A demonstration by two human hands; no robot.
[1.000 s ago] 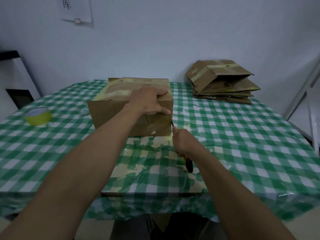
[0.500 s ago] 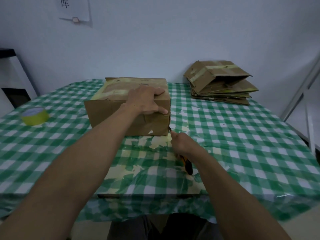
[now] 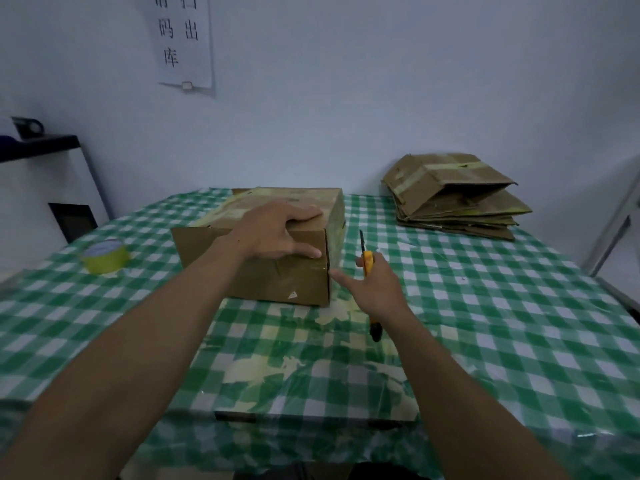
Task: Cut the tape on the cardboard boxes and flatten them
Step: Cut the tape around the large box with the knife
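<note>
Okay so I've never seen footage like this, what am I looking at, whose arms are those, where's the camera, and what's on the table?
There is no machine: these are a person's two bare arms, filmed by one wide-angle camera worn on their head, looking forward and down. The left hand rests on top of a brown cardboard box. The right hand holds an orange utility knife, blade pointing away, beside the box. On the green-and-white checked table there are also a yellow tape roll and a stack of flattened cardboard boxes.
</note>
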